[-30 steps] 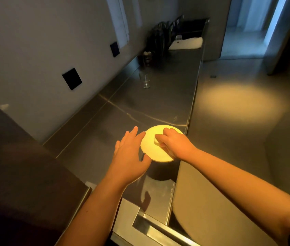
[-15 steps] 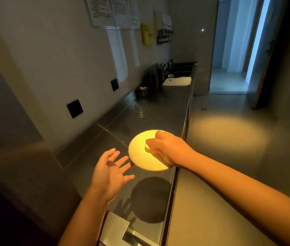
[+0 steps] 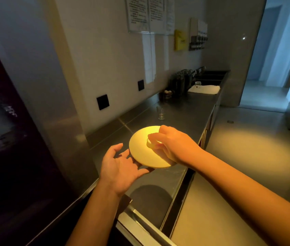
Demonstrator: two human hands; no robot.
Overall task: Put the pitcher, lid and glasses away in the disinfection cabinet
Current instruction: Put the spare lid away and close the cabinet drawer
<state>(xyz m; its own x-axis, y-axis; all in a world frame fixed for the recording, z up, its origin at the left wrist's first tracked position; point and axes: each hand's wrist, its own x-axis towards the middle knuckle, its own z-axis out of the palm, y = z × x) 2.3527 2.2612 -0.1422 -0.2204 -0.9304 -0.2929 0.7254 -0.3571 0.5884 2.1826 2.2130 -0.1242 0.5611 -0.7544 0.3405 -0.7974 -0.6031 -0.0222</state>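
A pale yellow round lid (image 3: 143, 153) hangs tilted above the steel counter (image 3: 185, 118). My right hand (image 3: 173, 143) is shut on the knob at its centre. My left hand (image 3: 121, 166) is palm up with spread fingers, its fingertips just under the lid's near edge. One small clear glass (image 3: 161, 113) stands farther along the counter, and a second glass (image 3: 197, 83) sits at the far end by a white cloth. No pitcher is in view. A dark glossy cabinet front (image 3: 7, 130) fills the left side.
The lid's round shadow (image 3: 149, 197) falls on the counter below it. A metal bar handle (image 3: 140, 224) runs beneath the counter's near end. A dark rack (image 3: 181, 84), a white cloth (image 3: 204, 89) and a sink (image 3: 211, 75) are at the far end. Floor lies to the right.
My right hand has lifted the lid off the counter and carried it up and left. My left hand dropped away, turned palm up and came in under the lid's edge.
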